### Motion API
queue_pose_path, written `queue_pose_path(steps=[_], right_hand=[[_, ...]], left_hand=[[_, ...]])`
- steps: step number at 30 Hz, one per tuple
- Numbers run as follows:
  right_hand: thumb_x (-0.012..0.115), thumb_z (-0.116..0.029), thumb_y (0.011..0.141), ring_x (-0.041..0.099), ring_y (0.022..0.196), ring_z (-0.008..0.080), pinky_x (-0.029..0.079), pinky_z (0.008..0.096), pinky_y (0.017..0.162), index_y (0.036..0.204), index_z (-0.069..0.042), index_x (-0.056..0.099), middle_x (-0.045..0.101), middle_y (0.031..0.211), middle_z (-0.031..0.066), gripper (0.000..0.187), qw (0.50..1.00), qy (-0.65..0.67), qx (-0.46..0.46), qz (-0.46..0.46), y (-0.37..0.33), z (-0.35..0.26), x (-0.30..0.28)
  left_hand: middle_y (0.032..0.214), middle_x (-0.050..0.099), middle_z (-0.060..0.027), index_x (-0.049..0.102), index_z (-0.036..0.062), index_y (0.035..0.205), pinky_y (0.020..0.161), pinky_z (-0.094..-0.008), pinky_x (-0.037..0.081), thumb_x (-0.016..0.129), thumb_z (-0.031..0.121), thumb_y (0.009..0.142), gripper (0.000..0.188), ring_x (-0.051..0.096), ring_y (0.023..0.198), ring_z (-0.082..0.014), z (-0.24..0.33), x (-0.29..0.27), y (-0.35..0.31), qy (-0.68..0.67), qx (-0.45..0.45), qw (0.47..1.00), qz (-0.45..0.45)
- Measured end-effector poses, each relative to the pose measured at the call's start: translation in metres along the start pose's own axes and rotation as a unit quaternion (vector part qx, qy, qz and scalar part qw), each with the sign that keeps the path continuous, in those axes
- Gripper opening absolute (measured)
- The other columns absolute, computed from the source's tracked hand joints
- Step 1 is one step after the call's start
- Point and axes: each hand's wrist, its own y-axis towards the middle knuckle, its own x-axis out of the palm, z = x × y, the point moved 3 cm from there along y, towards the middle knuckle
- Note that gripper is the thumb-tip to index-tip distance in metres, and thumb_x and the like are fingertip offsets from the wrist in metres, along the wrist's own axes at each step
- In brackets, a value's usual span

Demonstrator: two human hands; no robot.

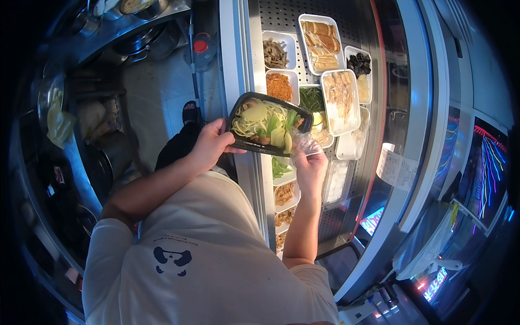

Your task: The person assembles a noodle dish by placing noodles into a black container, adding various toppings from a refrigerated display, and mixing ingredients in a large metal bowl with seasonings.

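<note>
My left hand (211,143) grips the left end of a black rectangular takeaway container (250,146), thumb on its rim. Inside are pale noodles (254,125), pieces of green vegetable (277,136) and brown bits. At the container's right end, my right hand (310,168) is closed on a crumpled piece of clear plastic film (307,144). The film reaches over the food at that end; whether it is a bag or a wrap I cannot tell. The container is held above the edge of a display case, beside the food trays.
The case's perforated metal shelf (279,12) bears several white trays, including rolled food (322,35), pale strips (340,95), orange shreds (279,86) and dark greens (311,99). A metal frame (244,59) runs along its near side. Pots (146,46) stand at the upper left.
</note>
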Motion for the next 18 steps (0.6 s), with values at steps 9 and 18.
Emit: queue_pose_path(steps=[9,18], right_hand=[[0.070,0.000,0.092,0.072,0.084,0.0193,0.056,0.0322,0.072,0.114,0.000,0.072,0.074,0.095,0.0100,0.022,0.993,-0.115,-0.010,-0.012,-0.002,-0.017,0.010],[0.062,0.007,0.084,0.068,0.081,0.0421,0.056,0.0477,0.072,0.110,-0.002,0.070,0.068,0.088,0.0224,0.028,0.876,-0.400,-0.269,0.002,0.003,-0.033,0.031]], left_hand=[[0.110,0.068,-0.0139,0.057,-0.0037,0.111,0.083,-0.0459,0.066,0.047,-0.009,0.090,0.023,0.073,0.094,-0.0271,0.000,0.000,0.002,-0.006,-0.001,1.000,0.005],[0.110,0.066,-0.0128,0.056,-0.0049,0.109,0.084,-0.0441,0.066,0.047,-0.008,0.092,0.020,0.072,0.095,-0.0262,0.005,0.003,0.001,0.008,-0.011,1.000,0.007]])
